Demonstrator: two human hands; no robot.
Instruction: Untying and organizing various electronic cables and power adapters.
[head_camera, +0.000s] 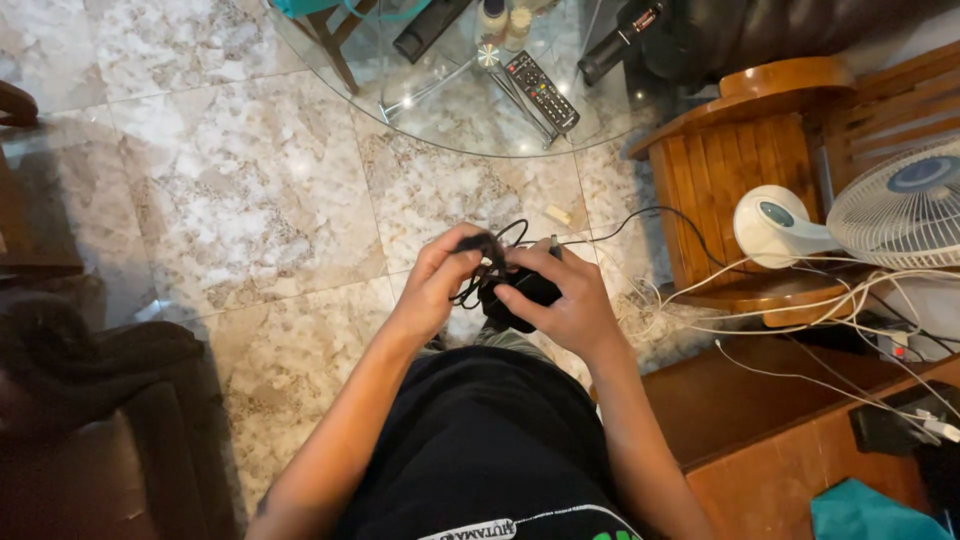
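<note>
**Both hands busy on a black corded gadget above the marble floor**

We open on the small black device (520, 292), held at waist height right in front of the person's body, and that is our landmark. The right hand (565, 300) wraps over its right side, fingers curled snugly round the body, which looks to us like the steadying grip. Just left of the device, the left hand (438, 285) is drawn in narrow, pinching the black cable (490, 243) near its upper end, fingertips tight together, seemingly to control the loose loops hanging between the two hands. From the device the cable arcs up and away to the right, towards the round wooden stand (725, 165).

Moving outward: below and behind the device lies the pale marble floor (230, 190), with a small light-coloured scrap (558, 214) lying just above the hands. To the right of the device, on the wooden stand's lower ledge, sits a white fan (880, 215), and a tangle of white cables (800, 300) spills from there across a low wooden cabinet (760, 420). We cannot tell where those white leads end.

Farther above the device, a round glass table (440, 110) carries a black remote control (541, 91) and a couple of small bottles. Left of the device, well apart, a dark brown sofa (90, 430) fills the corner. A teal cloth (865, 510) peeks in at the lower right.
</note>
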